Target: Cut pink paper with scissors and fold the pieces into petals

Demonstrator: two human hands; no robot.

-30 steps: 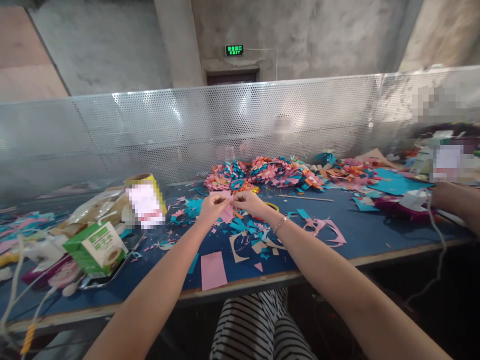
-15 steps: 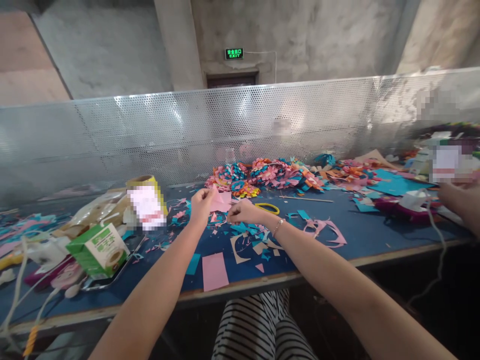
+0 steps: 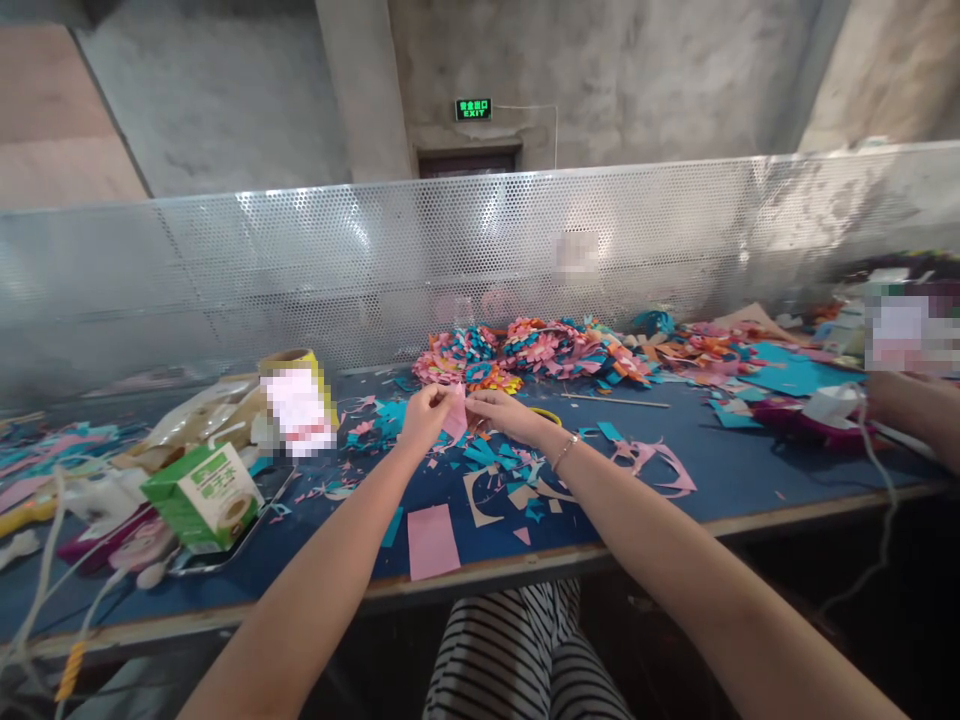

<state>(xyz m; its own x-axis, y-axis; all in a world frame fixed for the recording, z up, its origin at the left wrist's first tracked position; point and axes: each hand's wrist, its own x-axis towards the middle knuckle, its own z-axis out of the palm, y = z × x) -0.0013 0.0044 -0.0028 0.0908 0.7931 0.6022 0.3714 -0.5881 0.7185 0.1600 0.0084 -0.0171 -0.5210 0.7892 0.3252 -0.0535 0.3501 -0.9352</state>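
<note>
A thin pink sheet, paper or foam, hangs bent between my two hands above the middle of the table. My left hand pinches its left side. The fingers of my right hand are closed on its upper right edge, close to the left fingertips. Below them lie blue scraps and a cream cut-out offcut. Flat near the front edge is a pink rectangle. Partly hidden behind my right hand is a yellow loop.
Layered pink, blue and orange flowers are heaped at the back against a perforated metal screen. On the left stand a green carton and a yellow roll. Another person's hand is at far right, near a white cord.
My right hand has risen to meet my left and now grips the pink sheet too. My left hand has shifted slightly right and down, and the sheet is now bent.
</note>
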